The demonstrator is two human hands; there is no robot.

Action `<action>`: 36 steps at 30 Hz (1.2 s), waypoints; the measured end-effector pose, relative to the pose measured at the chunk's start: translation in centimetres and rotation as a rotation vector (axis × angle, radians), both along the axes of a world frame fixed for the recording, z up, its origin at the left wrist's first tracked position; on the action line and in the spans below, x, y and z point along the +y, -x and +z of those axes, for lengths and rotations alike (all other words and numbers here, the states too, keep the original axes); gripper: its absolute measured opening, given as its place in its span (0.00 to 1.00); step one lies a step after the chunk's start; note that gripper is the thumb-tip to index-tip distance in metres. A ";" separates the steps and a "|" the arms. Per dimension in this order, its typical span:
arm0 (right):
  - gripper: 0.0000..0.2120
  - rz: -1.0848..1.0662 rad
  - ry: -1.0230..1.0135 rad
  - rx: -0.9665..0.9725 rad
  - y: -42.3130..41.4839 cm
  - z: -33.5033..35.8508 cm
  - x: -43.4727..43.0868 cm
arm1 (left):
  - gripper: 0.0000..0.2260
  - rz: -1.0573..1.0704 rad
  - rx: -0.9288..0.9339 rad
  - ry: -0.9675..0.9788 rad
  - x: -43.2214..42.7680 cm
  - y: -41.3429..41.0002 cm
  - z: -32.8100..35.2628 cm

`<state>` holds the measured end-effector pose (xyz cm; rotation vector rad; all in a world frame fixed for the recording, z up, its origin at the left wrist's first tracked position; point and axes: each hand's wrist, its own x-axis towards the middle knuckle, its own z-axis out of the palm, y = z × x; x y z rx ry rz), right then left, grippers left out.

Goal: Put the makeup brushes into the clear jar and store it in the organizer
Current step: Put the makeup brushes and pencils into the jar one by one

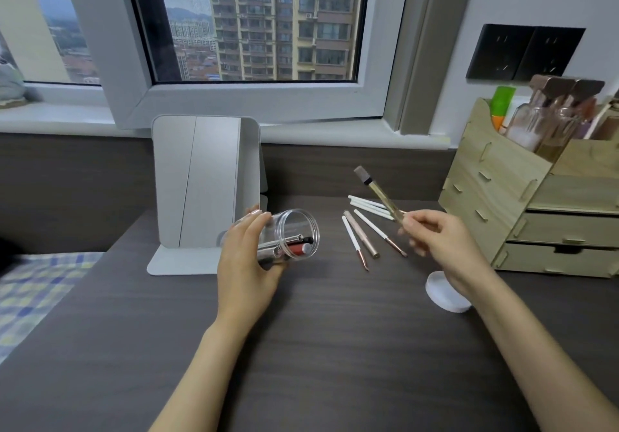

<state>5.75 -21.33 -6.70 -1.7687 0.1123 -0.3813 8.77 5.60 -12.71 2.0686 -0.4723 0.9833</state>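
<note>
My left hand [246,257] grips the clear jar [294,234], tipped on its side with the mouth facing right; a few slim items, one red and one black-tipped, lie inside. My right hand [438,240] pinches the lower end of a gold-handled makeup brush [378,194], bristles pointing up and left, above the desk. Several white and rose-gold brushes [363,230] lie loose on the dark desk between my hands. The wooden organizer [495,177] stands at the right, with bottles in its top compartments and drawers below.
A white folding mirror [204,184] stands right behind the jar. A round white lid [442,292] lies on the desk under my right wrist. The window sill runs along the back, and a checked bed cover [40,284] is at the left edge.
</note>
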 end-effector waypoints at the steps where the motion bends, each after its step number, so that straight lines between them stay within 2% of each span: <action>1: 0.09 0.115 -0.025 0.000 1.3 0.6 0.3 | 0.35 0.000 -0.002 0.002 0.0 0.0 0.0; 3: 0.10 0.229 0.071 0.018 3.2 1.4 1.0 | 0.35 -0.002 -0.006 0.011 0.0 0.0 0.0; 7: 0.04 0.117 0.657 -0.099 4.2 2.2 3.7 | 0.34 -0.028 -0.010 -0.010 0.0 0.3 0.0; 10: 0.03 0.091 0.851 -0.247 3.9 2.2 6.7 | 0.32 -0.048 -0.011 -0.085 -0.1 0.6 0.2; 14: 0.03 0.113 0.910 -0.433 3.5 1.2 10.1 | 0.33 -0.083 -0.021 -0.160 -0.3 0.8 0.3; 17: 0.05 0.147 0.906 -0.466 3.1 0.3 11.4 | 0.33 -0.070 0.000 -0.144 -0.3 0.9 0.3; 20: 0.11 0.191 0.912 -0.508 2.8 -0.3 11.6 | 0.32 -0.057 0.008 -0.132 -0.2 0.7 0.2; 23: 0.10 0.171 0.753 -0.571 2.7 -0.9 10.9 | 0.32 -0.034 -0.002 -0.119 -0.2 0.6 0.1; 25: 0.10 -0.011 0.576 -0.532 2.0 -1.5 9.5 | 0.31 -0.023 -0.005 -0.092 -0.1 0.5 0.1; 26: 0.09 -0.133 0.566 -0.476 1.2 -1.8 8.6 | 0.31 -0.018 -0.006 -0.083 -0.1 0.4 0.1; 28: 0.09 -0.287 0.767 -0.223 -0.8 -3.0 6.4 | 0.31 -0.006 -0.006 -0.069 0.0 0.3 0.1; 30: 0.12 -0.311 1.002 0.088 -2.3 -4.1 5.2 | 0.31 0.002 -0.001 -0.060 0.1 0.2 0.2; 31: 0.13 -0.299 1.071 0.180 -2.8 -4.6 4.9 | 0.31 0.005 0.001 -0.058 0.1 0.2 0.2; 33: 0.15 -0.295 1.120 0.252 -3.4 -5.4 4.8 | 0.32 0.011 0.005 -0.063 0.1 0.2 0.2; 36: 0.13 -0.330 1.052 0.257 -4.2 -5.9 4.8 | 0.32 0.016 0.004 -0.065 0.1 0.2 0.2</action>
